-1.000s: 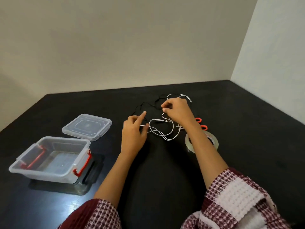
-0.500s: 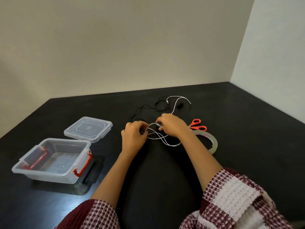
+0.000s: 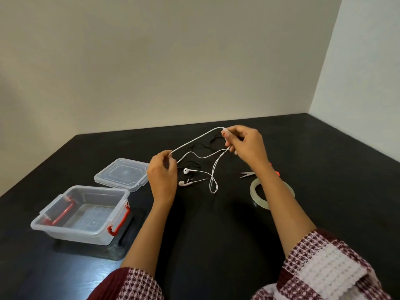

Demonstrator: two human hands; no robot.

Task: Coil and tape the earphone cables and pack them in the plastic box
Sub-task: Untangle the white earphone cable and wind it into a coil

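Nearest me on the left, the plastic box [image 3: 75, 237] stands with its lid [image 3: 121, 174] off and parked just behind it, ready for packing I'd say. Tape roll [image 3: 255, 191] and scissors [image 3: 246, 174] lie to the right, partly under the right forearm, handy for taping. Further out, left hand [image 3: 162, 176] pinches the white earphone cable [image 3: 197, 138]. Right hand [image 3: 246, 146], raised and further back, pinches the span's other end, probably to straighten it before coiling. Earbuds [image 3: 185, 171] rest on the table [image 3: 324, 169] beside the left hand. Black cable [image 3: 207, 146] lies loose behind. Half a second ago both hands were together, low on the pile. Now they're apart and lifted, with the span taut.
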